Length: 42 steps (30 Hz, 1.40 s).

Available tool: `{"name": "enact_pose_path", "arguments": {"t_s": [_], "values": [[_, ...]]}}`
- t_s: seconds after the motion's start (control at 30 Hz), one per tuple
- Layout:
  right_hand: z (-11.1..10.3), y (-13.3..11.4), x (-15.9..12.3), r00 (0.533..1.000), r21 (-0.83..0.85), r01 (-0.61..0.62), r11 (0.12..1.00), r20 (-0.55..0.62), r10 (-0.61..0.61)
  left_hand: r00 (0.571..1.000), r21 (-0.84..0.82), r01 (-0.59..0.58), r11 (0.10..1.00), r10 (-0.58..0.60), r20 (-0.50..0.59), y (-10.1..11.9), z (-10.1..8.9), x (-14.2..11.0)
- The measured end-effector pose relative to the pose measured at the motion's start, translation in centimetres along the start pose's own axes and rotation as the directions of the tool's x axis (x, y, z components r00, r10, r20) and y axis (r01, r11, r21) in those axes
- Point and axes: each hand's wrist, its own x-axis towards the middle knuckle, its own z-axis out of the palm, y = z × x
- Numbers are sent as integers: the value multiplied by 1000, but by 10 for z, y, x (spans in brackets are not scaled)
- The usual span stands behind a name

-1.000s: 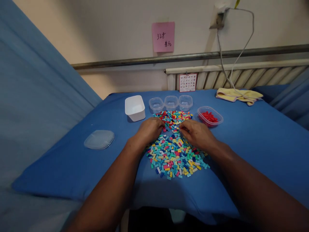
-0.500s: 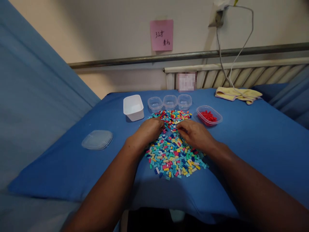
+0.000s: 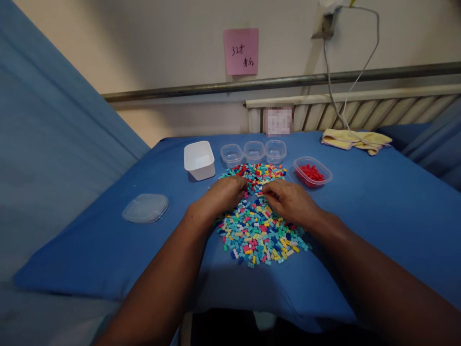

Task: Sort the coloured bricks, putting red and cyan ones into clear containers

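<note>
A wide heap of small mixed-colour building bricks (image 3: 252, 238) lies on the blue cloth. My left hand (image 3: 230, 190) rests at the heap's left side, its fingers curled inward over the bricks; whatever they hold is hidden. Across from it, my right hand (image 3: 283, 196) is at the right side, thumb and fingertips pinched together low over the pile. I cannot make out what is between them. Red bricks (image 3: 311, 174) fill part of a clear plastic tub (image 3: 327, 179) just beyond my right hand.
Behind the heap stand three clear tubs (image 3: 254, 152) in a row and a white plastic box (image 3: 201, 170). Stacked clear lids (image 3: 146, 208) lie at left. A yellow cloth (image 3: 355, 140) is at the back right, under a hanging cable (image 3: 329, 91). Blue curtains (image 3: 54, 120) border the left.
My left hand's fingertips have shifted slightly to the right over the bricks. The right hand's fingers have curled a little. The containers stay where they were.
</note>
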Motion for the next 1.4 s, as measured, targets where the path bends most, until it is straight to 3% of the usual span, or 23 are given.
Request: {"name": "enact_pose_path", "arguments": {"t_s": [0.2, 0.33, 0.6, 0.73, 0.83, 0.9, 1.0, 1.13, 1.23, 1.4], "values": [[0, 0, 0, 1000, 9, 13, 1000, -10, -13, 999, -75, -49, 996, 48, -20, -1, 0, -3], [0, 0, 0, 1000, 13, 8, 1000, -9, -8, 997, -31, -75, 997, 75, -18, -2, 3, 1], [1, 0, 0, 999, 38, 28, 999, -38, -27, 1000, 75, 1, 997, 1, -19, 8, 4, 6], [0, 1, -1, 998, 47, 19, 999, -62, -16, 998, -23, -18, 1000, 17, -54, 3, 4, 3], [0, -1, 0, 997, 83, 5, 997, -82, 1, 994, -242, -47, 969, 21, -106, -1, 5, 0], [2, -3, 0, 994, 174, -26, 984, -104, 45, 990, -498, -48, 866, -24, -136, 1, 5, -1], [10, -6, 1, 983, 420, -103, 902, -94, 156, 984, -826, -34, 563, -125, -126, 14, 1, -3], [20, -8, 4, 960, 642, -162, 749, -72, 270, 976, -959, -22, 283, -204, -83, 33, -5, -3], [22, -5, 7, 941, 713, -151, 684, -109, 321, 963, -986, -11, 165, -263, -54, 37, -4, -3], [21, -4, 7, 947, 723, -116, 681, -126, 295, 963, -995, -5, 103, -268, -33, 36, 1, -1]]}}
